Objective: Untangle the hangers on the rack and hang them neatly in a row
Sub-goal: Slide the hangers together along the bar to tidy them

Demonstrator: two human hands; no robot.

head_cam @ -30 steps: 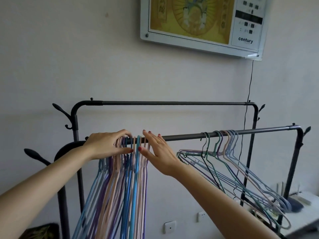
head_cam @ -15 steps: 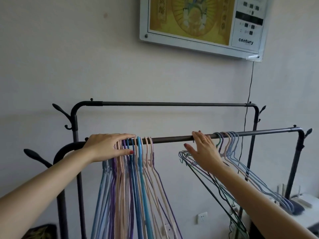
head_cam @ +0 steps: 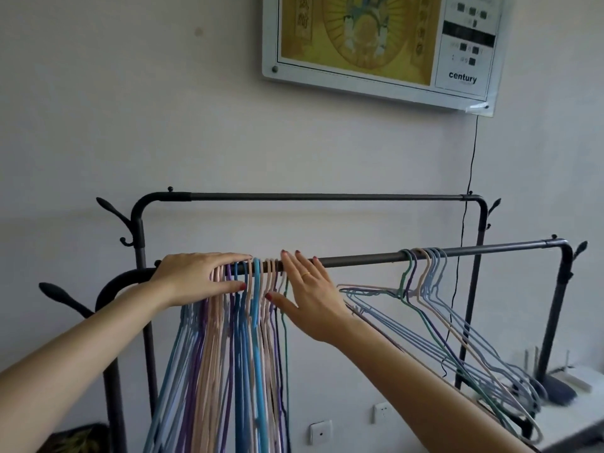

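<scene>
Hands frame the sorted bunch. Left hand [head_cam: 199, 276] lies flat, fingers straight, over hooks at the left end of the front rail [head_cam: 359, 259]. Right hand [head_cam: 307, 291], fingers straight and spread, presses the bunch's right edge, against a green hanger [head_cam: 286, 322]. Sorted hangers [head_cam: 228, 354] hang close in a row. Tangled hangers [head_cam: 434, 308] sit well apart, near the rail's right end. Step judged: packing the row. Next calls for freeing one tangled hook.

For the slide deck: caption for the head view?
Both hands press hangers together on the rack's front rail; tangled ones wait.
</scene>
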